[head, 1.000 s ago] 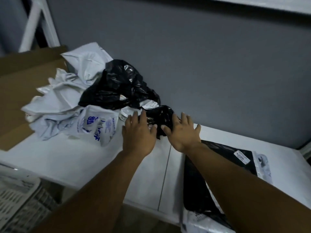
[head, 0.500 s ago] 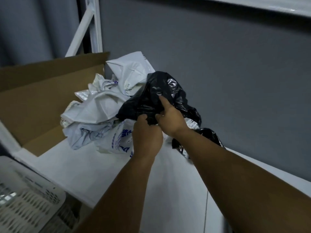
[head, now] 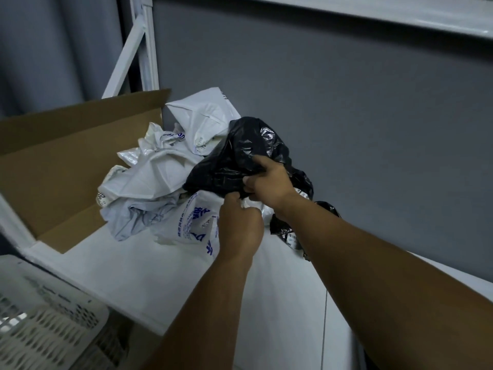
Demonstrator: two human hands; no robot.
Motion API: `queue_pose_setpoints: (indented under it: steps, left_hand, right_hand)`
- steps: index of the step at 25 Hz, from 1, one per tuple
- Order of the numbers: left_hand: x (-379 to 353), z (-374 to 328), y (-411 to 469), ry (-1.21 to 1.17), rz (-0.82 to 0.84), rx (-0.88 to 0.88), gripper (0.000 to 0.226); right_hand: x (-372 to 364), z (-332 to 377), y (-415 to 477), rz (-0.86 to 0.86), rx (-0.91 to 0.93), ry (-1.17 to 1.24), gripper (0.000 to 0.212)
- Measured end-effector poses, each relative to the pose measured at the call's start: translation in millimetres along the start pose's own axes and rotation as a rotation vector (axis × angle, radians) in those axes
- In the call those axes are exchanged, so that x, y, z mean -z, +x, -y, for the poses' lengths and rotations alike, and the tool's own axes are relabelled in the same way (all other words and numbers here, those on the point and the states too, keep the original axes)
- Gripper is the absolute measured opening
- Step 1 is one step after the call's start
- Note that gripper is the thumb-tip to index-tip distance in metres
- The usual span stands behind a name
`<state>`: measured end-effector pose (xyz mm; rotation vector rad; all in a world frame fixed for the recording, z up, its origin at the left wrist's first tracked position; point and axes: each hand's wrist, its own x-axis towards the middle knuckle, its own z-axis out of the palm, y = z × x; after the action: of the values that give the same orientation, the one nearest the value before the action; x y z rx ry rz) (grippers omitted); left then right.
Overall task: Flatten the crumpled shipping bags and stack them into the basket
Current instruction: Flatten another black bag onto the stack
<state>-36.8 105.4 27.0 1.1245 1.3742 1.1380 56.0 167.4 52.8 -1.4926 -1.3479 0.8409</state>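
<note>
At the lower left a white slotted basket (head: 40, 329) is cut off by the frame edges, so its inside is mostly out of view. Behind it a brown cardboard box (head: 66, 161) lies open on its side on the white tabletop (head: 160, 268), its left part also cut off, with a white shelf upright (head: 141, 49) rising behind. The crumpled white shipping bags (head: 160, 172) are heaped at the box mouth; how many there are is hard to make out. A white bag with blue print (head: 192, 222) lies at the front of the heap, its right edge hidden by the left hand (head: 240, 225). That hand shows only its back, its fingers curled into the lower edge of the crumpled black shipping bag (head: 234, 158), fingertips hidden. The black bag sits on top of the heap, to its right. The right hand (head: 269, 182) pinches the same bag's right side between thumb and fingers. A smaller black bag (head: 288, 225) lies below the right wrist, partly covered by the forearm, its label print too small to read. A grey wall (head: 346, 129) stands behind.
</note>
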Motion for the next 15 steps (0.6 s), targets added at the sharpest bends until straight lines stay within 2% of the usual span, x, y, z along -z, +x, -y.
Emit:
queue_pose_setpoints:
  steps: [2,4,8,12,15]
  left_hand:
    - [2.4,-3.2,-3.4,-0.027,0.016,0.004,0.04]
    - [6.8,-5.7,1.5,-0.072,0.033,0.039,0.04]
    - [16.5,-11.5,7.1,-0.224,0.018,0.121,0.028]
    - [13.5,-15.2,-6.1,-0.296,0.001,0.11,0.057]
    - [1.1,-14.9,-11.0,-0.326,0.031,0.154,0.063]
  right_hand:
    - [-7.7,5.5,-2.2,0.078,-0.049,0.052,0.05]
    - [-15.2,5.9,-2.4,0.091,-0.102,0.085,0.049]
    - [-13.5,12.4,1.2,-0.086,-0.021,0.191,0.04]
    - [21.2,42.4,-3.8,-0.215,0.062,0.427,0.037]
    - [63.0,67.7,-32.4,-0.26,0.131,0.507,0.034]
